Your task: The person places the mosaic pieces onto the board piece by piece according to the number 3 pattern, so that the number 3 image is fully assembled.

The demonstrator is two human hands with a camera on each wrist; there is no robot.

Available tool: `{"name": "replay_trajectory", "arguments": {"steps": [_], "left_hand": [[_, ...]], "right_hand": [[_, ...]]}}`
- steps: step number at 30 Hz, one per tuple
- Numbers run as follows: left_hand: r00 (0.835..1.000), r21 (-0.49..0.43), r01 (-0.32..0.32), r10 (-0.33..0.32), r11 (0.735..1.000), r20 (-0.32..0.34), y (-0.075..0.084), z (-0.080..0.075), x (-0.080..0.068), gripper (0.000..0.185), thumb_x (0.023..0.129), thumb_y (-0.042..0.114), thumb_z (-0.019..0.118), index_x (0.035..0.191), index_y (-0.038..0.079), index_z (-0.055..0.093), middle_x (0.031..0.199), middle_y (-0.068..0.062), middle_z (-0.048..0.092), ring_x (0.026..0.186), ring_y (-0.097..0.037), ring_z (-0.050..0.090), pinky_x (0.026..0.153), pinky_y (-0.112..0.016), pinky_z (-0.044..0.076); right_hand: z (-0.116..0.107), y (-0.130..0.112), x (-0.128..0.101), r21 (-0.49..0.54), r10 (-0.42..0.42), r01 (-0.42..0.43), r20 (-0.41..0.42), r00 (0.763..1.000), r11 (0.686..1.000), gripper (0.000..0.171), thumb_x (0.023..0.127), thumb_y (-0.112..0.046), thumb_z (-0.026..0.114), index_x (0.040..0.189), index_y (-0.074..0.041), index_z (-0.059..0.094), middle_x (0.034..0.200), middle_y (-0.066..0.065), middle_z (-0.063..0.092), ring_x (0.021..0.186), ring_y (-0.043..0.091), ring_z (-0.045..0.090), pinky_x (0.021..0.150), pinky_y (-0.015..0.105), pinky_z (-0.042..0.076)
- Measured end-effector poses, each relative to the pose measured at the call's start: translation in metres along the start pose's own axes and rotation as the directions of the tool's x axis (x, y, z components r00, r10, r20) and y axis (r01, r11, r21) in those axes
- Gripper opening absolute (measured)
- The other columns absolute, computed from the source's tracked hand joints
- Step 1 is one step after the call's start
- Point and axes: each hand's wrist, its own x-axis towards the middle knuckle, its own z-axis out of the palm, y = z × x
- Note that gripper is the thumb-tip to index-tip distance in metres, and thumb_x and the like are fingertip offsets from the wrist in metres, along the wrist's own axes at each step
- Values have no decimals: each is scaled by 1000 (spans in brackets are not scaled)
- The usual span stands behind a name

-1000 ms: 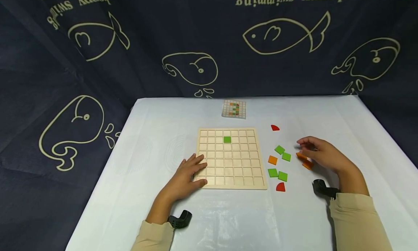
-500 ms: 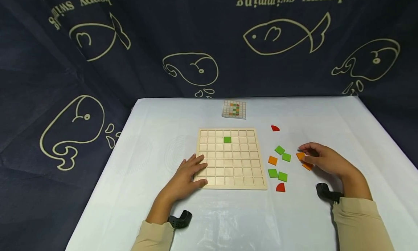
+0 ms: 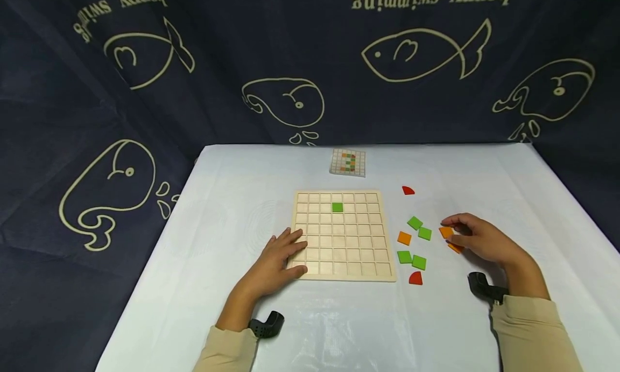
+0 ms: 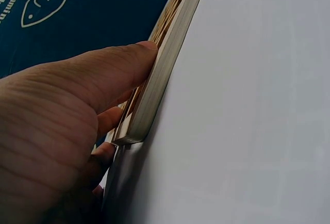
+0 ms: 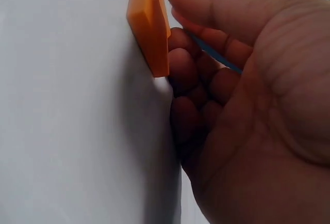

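- Right hand [image 3: 477,237], near the right edge of the tabletop [image 3: 232,199]: fingers curled, thumb and fingertips pinching an orange tile [image 3: 445,232]. The wrist view shows the orange tile [image 5: 149,25] tipped up on edge against the cloth, so the grip is only partial.
- Risk: the tile could slip from this shallow pinch and drop flat, or skid into the second orange tile [image 3: 455,247] touching the hand.
- Risk: a sweep toward the board could knock the loose green tiles [image 3: 419,227] lying between hand and board.
- Left hand [image 3: 283,256]: fingers straight and slightly spread, pressing flat on the near left corner of the wooden grid board [image 3: 341,234], thumb against its edge.
- Risk: should this hand ease off, the board could slide on the smooth cloth and unseat the one placed green tile [image 3: 337,206].
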Motion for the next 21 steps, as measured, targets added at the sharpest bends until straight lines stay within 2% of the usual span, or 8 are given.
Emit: {"name": "replay_trajectory", "arguments": {"steps": [9,21], "left_hand": [[1000,5,10,-10,1000,-6,0,1,-1,56,91,28,73,140,6,57,156,-8,38,149,-31,19,118,-58,8],[1000,-3,16,-16,1000,-13,4,-1,-1,57,90,27,74,140,6,57,156,-8,38,149,-31,20,118,-57,9]], "right_hand": [[6,-2,5,-71,-50,49,-21,999,996,30,96,-9,63,124,2,58,129,26,50,116,41,46,100,60,37],[7,-2,3,-34,-64,63,-37,997,997,31,94,-3,63,124,4,57,129,27,50,119,42,46,102,61,36]]}}
